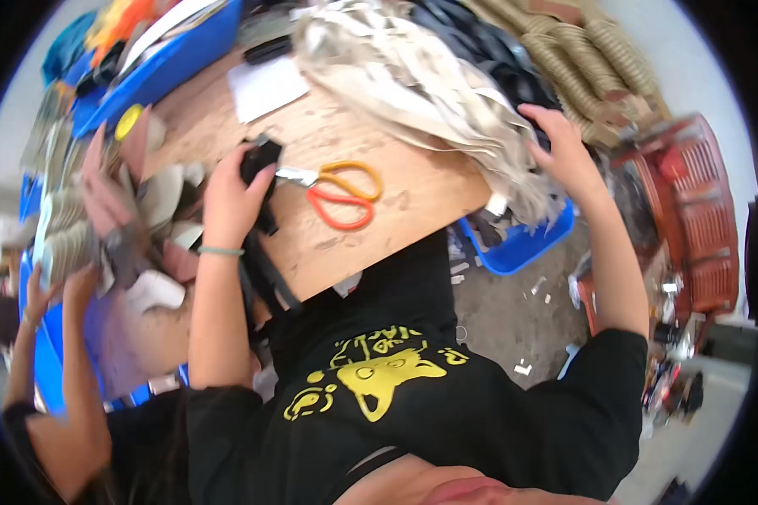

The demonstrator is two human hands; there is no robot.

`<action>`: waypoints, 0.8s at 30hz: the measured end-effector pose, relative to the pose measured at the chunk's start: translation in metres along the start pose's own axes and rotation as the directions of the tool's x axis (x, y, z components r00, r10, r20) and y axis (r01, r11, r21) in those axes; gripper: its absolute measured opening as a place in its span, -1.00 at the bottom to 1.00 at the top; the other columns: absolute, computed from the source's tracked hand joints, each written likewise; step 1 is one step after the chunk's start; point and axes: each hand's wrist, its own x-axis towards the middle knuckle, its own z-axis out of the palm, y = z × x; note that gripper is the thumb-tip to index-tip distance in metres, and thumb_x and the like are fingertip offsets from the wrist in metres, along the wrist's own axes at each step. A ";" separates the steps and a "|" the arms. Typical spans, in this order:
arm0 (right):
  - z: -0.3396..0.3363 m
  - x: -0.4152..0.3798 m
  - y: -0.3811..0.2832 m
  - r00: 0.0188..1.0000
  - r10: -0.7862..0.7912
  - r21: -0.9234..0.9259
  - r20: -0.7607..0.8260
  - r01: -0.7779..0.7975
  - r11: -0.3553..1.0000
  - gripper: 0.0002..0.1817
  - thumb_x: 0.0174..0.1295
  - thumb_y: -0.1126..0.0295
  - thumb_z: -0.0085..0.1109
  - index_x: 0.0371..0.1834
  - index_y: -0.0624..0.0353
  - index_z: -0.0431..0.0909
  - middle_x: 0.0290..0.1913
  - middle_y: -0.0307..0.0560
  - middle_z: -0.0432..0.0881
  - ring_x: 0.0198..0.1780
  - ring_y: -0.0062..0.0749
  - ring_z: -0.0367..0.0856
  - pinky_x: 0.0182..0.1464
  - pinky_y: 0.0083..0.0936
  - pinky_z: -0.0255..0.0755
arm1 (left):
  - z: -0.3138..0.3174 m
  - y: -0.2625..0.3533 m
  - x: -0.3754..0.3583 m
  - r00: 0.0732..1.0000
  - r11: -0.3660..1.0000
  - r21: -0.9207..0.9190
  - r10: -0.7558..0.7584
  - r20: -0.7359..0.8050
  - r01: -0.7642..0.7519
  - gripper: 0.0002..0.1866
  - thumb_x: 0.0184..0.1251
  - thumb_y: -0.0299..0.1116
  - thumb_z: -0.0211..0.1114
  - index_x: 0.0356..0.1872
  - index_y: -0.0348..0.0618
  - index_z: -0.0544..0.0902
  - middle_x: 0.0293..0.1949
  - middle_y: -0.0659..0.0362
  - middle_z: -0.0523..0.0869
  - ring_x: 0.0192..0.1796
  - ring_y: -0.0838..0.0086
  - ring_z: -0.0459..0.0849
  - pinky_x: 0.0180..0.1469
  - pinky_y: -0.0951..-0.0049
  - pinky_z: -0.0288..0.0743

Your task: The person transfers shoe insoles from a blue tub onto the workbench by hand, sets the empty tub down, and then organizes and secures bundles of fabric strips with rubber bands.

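Observation:
My left hand is closed around a folded bundle of black strap, and its loose ends hang over the table edge. Just right of that hand, scissors with one yellow and one orange handle lie on the wooden table; the blade tips are hidden by the black strap. My right hand is apart from it at the table's right side, thumb and fingers spread. It is beside a long heap of cream-white straps, close to a pile of black straps. Nothing shows in its grasp.
A blue bin holding scraps stands below the table's right corner. Another blue bin sits at the back left. White paper lies on the table. A co-worker's hands are at left. Red chairs stand right.

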 end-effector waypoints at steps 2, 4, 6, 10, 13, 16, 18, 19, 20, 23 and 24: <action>0.012 0.012 -0.069 0.995 -0.092 0.307 0.030 0.078 0.949 -0.39 0.13 0.30 0.32 0.30 0.11 0.41 0.16 0.00 0.56 0.25 -0.22 0.46 0.29 -0.27 0.26 | -0.011 0.013 0.000 0.989 0.955 -0.269 -0.100 0.110 0.127 -0.62 0.19 -0.27 0.39 -0.03 -0.25 0.62 -0.14 0.06 0.72 -0.08 0.37 0.69 -0.03 0.41 0.53; 0.031 0.021 -0.132 0.981 -0.147 0.604 0.130 0.040 0.796 -0.36 0.14 0.25 0.35 0.30 0.17 0.40 0.13 0.00 0.57 0.20 -0.28 0.50 0.26 -0.37 0.33 | -0.021 0.031 0.000 0.985 0.819 -0.552 -0.091 0.148 0.158 -0.66 0.24 -0.32 0.36 -0.02 -0.29 0.61 -0.15 0.18 0.71 -0.10 0.52 0.65 -0.03 0.49 0.51; 0.058 0.030 -0.186 0.961 -0.217 0.795 0.173 -0.007 0.607 -0.34 0.15 0.23 0.36 0.31 0.21 0.38 0.15 -0.05 0.56 0.17 -0.35 0.50 0.25 -0.41 0.33 | -0.031 0.052 -0.002 0.989 0.621 -0.771 -0.069 0.128 0.143 -0.68 0.28 -0.39 0.31 0.03 -0.29 0.60 -0.14 0.22 0.70 -0.10 0.58 0.64 -0.03 0.54 0.51; 0.090 0.033 -0.265 0.864 -0.396 0.946 0.311 -0.242 0.214 -0.26 0.16 0.26 0.38 0.36 0.29 0.27 0.18 -0.05 0.52 0.18 -0.46 0.47 0.22 -0.49 0.37 | -0.038 0.065 0.000 0.993 0.334 -0.942 -0.118 -0.009 0.031 -0.81 0.38 -0.43 0.19 -0.05 -0.22 0.58 -0.29 0.23 0.64 -0.34 0.56 0.56 -0.25 0.59 0.46; 0.109 0.035 -0.280 0.871 -0.368 0.939 0.325 -0.344 0.015 -0.36 0.14 0.31 0.39 0.25 0.34 0.36 0.04 -0.07 0.61 0.01 -0.48 0.61 0.05 -0.52 0.51 | -0.044 0.043 0.009 0.973 0.278 -0.959 -0.202 -0.110 -0.050 -0.74 0.37 -0.46 0.19 0.04 -0.23 0.51 -0.18 0.21 0.66 -0.23 0.54 0.61 -0.14 0.56 0.50; 0.084 0.044 -0.274 0.835 -0.260 0.837 0.484 -0.529 -0.139 -0.54 0.16 0.39 0.32 0.11 0.34 0.47 -0.15 -0.10 0.69 -0.22 -0.46 0.71 -0.15 -0.52 0.62 | -0.051 0.028 0.005 0.956 0.441 -0.896 -0.239 -0.173 -0.052 -0.64 0.34 -0.47 0.20 0.14 -0.25 0.44 -0.06 0.16 0.64 -0.10 0.47 0.62 -0.02 0.52 0.49; 0.083 0.054 -0.267 0.873 -0.194 0.877 0.447 -0.470 -0.097 -0.62 0.23 0.36 0.25 0.07 0.29 0.50 -0.18 -0.10 0.69 -0.22 -0.48 0.68 -0.18 -0.54 0.58 | -0.049 0.017 0.002 0.954 0.681 -0.732 -0.226 -0.198 0.009 -0.55 0.30 -0.46 0.20 0.21 -0.29 0.39 0.04 0.07 0.59 0.08 0.39 0.57 0.13 0.43 0.45; 0.081 0.057 -0.264 0.901 -0.139 0.906 0.411 -0.421 -0.048 -0.58 0.23 0.26 0.28 0.05 0.29 0.51 -0.18 -0.09 0.69 -0.19 -0.47 0.67 -0.15 -0.49 0.57 | -0.046 0.006 -0.002 0.953 0.913 -0.408 -0.111 -0.280 -0.013 -0.48 0.22 -0.50 0.17 0.24 -0.33 0.35 0.06 -0.02 0.58 0.12 0.28 0.57 0.16 0.32 0.45; 0.083 0.062 -0.255 0.913 -0.252 0.915 0.321 -0.230 0.332 -0.48 0.18 0.10 0.31 0.05 0.29 0.51 -0.18 -0.04 0.68 -0.14 -0.38 0.67 -0.08 -0.41 0.53 | -0.049 0.008 -0.009 0.947 0.994 -0.053 0.069 -0.313 -0.090 -0.49 0.20 -0.50 0.17 0.22 -0.31 0.38 0.08 -0.04 0.57 0.14 0.18 0.55 0.16 0.25 0.44; 0.060 0.063 -0.223 0.831 -0.447 0.295 0.330 0.359 0.885 -0.32 0.02 -0.05 0.43 0.03 0.28 0.53 -0.07 0.18 0.64 0.06 -0.09 0.61 0.08 -0.27 0.43 | -0.057 0.026 -0.040 0.996 0.812 0.582 0.083 -0.043 -0.042 -0.53 0.18 -0.48 0.19 0.17 -0.25 0.49 0.09 -0.11 0.58 0.13 -0.04 0.54 0.18 0.15 0.43; 0.067 0.065 -0.199 0.932 -0.312 0.352 0.184 0.234 0.906 -0.31 0.01 -0.05 0.44 0.04 0.28 0.53 -0.07 0.17 0.64 0.06 -0.09 0.61 0.06 -0.27 0.44 | -0.059 0.020 -0.046 0.997 0.866 0.496 0.039 0.065 -0.066 -0.56 0.20 -0.44 0.22 0.14 -0.25 0.51 0.07 -0.10 0.60 0.11 -0.03 0.56 0.16 0.16 0.44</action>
